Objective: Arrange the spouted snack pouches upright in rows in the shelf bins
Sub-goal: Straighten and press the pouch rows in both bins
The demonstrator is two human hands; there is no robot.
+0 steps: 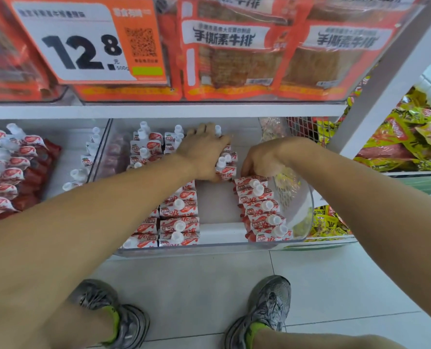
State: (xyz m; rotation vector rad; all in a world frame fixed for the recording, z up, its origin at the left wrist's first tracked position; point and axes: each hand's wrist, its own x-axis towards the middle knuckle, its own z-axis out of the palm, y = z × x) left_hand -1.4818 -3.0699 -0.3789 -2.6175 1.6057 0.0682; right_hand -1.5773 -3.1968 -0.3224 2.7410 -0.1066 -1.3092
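Roughly, by item:
Left hand point(204, 149): reaches into the middle clear bin point(302, 222), palm down over a clump of spouted pouches point(225, 163) near the bin's back; fingers spread and bent over the tops, thumb side against one pouch by its cap. Whether it truly grips one, cannot tell.
Right hand point(258, 163): in the same bin, right side, fingers curled down onto the far end of the right row point(262, 210); fingertips hidden behind pouches, so grip unclear.
Right row: white-and-red pouches with white caps, leaning in a line along the bin's right wall, running from the front edge up to the right hand.
Left rows point(179, 215): two lines of the same pouches, mostly upright, along the bin's left side, partly covered by the left forearm.
Gap: bare bin floor between left rows and right row.
Back pouches point(151, 142): more capped pouches standing at the rear left of the bin.
Left bin point(12, 172): heaped pouches, lying jumbled, not in rows.
Upper shelf: orange snack packs point(237, 51) and a price tag point(83, 39) reading 12.8.
Right side: yellow-red packets point(411, 137) in a wire basket.
Floor: grey shoes point(264, 311) on white tile.
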